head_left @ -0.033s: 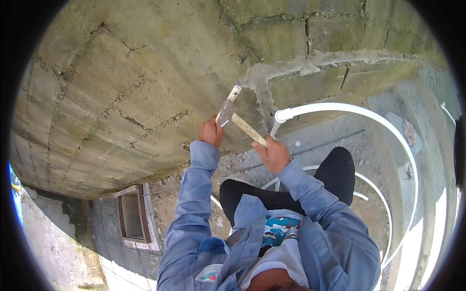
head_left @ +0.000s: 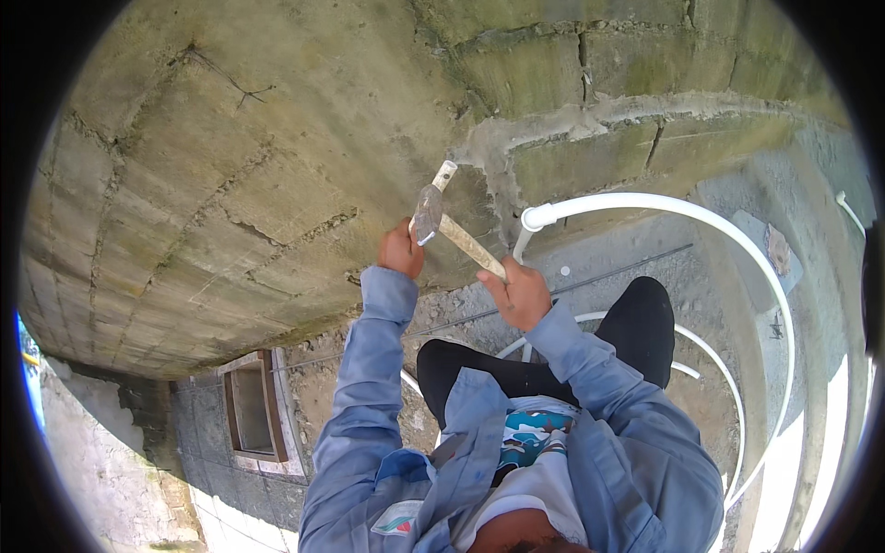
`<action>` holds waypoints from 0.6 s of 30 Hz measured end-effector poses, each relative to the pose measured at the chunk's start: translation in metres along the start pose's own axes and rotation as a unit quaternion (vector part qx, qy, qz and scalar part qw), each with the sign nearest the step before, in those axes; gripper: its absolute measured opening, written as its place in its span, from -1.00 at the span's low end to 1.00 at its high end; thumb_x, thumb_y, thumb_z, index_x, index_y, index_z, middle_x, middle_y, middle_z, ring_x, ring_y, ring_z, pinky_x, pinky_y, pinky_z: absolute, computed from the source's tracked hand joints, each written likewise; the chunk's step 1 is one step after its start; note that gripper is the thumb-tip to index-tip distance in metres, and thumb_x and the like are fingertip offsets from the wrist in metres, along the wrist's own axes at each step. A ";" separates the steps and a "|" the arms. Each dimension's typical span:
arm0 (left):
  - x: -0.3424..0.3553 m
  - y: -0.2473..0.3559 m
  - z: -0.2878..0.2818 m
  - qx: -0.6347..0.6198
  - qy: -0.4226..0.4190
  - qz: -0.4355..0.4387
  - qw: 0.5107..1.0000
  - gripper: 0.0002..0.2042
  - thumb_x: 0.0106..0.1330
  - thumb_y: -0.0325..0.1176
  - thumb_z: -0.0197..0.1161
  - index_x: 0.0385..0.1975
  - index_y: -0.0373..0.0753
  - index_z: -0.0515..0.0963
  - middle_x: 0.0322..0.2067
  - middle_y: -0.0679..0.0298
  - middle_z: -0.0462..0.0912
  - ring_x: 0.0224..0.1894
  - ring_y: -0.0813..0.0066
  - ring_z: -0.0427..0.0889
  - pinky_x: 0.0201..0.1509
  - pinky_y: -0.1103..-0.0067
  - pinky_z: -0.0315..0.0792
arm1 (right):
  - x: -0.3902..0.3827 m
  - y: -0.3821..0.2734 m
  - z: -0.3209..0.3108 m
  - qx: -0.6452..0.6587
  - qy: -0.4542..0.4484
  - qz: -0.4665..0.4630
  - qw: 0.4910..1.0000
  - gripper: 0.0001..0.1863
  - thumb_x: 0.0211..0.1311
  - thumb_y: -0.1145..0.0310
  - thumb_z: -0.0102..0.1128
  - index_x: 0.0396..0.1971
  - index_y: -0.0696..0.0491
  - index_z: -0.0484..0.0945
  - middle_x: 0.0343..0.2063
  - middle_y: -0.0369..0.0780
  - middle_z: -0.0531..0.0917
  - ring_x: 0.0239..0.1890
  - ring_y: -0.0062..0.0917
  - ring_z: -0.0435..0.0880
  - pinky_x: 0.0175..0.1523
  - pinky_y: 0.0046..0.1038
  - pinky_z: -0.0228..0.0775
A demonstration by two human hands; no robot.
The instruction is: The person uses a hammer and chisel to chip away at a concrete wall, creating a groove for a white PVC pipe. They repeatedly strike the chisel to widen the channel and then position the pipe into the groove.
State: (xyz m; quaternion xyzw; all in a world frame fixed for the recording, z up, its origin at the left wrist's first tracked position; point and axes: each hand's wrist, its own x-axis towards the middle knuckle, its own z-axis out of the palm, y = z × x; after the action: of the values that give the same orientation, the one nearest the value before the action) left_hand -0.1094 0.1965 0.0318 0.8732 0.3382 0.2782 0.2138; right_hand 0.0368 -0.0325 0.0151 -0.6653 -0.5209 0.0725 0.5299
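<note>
My right hand (head_left: 524,297) is closed around the wooden handle of a hammer (head_left: 468,245). Its worn grey head lies over a pale, narrow piece (head_left: 444,175) with a dark spot near its upper end; the kind cannot be told. My left hand (head_left: 402,251) grips the lower part of that piece, partly hidden by the hammer head. Whether the head touches the piece is unclear. Just beyond my right hand, a white pipe fitting (head_left: 538,217) joins a long curved white pipe (head_left: 710,225). A short pipe drops from the fitting toward that hand.
A mossy block wall (head_left: 304,175) with cracked joints rises in front, and a mortar-filled channel (head_left: 502,184) runs along it. White pipe loops over the ground around my black-clad knees (head_left: 641,327). A thin metal rod (head_left: 636,265) crosses behind. At lower left is a wood-framed opening (head_left: 253,407).
The hammer head has tilted very slightly. Both hands and the pipes keep practically the same places.
</note>
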 end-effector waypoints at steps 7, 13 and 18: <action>0.011 0.001 0.005 -0.007 0.027 0.007 1.000 -0.48 0.51 0.11 0.00 -0.31 -0.33 0.56 -0.54 -0.16 0.59 -0.40 -0.29 0.61 -0.34 0.09 0.43 | 0.026 0.034 0.000 -0.030 0.036 -0.046 0.998 -0.52 0.40 -0.01 0.21 -0.43 0.16 0.50 -0.68 0.04 0.57 -0.57 0.02 0.65 -0.49 -0.09 0.43; 0.016 -0.004 0.005 -0.011 0.031 0.000 0.999 -0.46 0.51 0.12 -0.01 -0.32 -0.34 0.57 -0.55 -0.14 0.58 -0.41 -0.28 0.60 -0.35 0.11 0.43 | 0.010 0.017 0.000 0.029 0.031 0.019 0.999 -0.53 0.40 0.01 0.21 -0.41 0.18 0.50 -0.68 0.05 0.55 -0.56 0.05 0.61 -0.48 -0.11 0.40; 0.015 -0.010 0.006 -0.039 0.020 -0.014 0.999 -0.45 0.52 0.12 0.01 -0.35 -0.35 0.56 -0.56 -0.14 0.57 -0.42 -0.27 0.60 -0.36 0.13 0.42 | 0.013 0.012 -0.006 0.073 0.106 -0.223 0.966 -0.51 0.39 -0.04 0.22 -0.42 0.16 0.49 -0.69 0.03 0.57 -0.57 0.04 0.65 -0.50 -0.09 0.43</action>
State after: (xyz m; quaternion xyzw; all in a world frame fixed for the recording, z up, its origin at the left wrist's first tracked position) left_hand -0.1013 0.2129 0.0265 0.8537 0.3436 0.3051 0.2448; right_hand 0.0536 -0.0250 0.0145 -0.4956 -0.5901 -0.0803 0.6322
